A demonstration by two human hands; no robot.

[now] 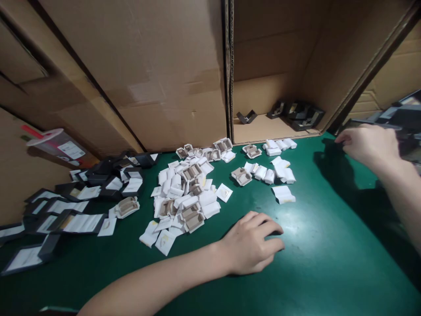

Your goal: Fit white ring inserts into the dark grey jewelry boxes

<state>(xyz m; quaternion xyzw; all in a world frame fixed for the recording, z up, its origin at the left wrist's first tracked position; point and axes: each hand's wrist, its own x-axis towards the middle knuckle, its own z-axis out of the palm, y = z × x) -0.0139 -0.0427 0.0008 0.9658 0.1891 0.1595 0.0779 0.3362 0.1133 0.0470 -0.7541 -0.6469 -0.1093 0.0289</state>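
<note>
My left hand (251,246) rests palm down on the green table (329,263), fingers curled loosely, with nothing visible in it. It lies just right of a heap of small white folded cards and brown paper trays (187,193). My right hand (370,145) reaches to the far right edge of the table, fingers bent over the dark items (406,116) there; what it grips is hidden. A single white folded card (283,194) lies ahead of the left hand.
Flat black boxes with white inserts (75,206) spread over the left side. A large open cardboard box (272,66) stands at the back with black pieces (297,115) inside. Another cardboard panel (131,74) leans beside it. A red-and-white container (55,145) lies far left.
</note>
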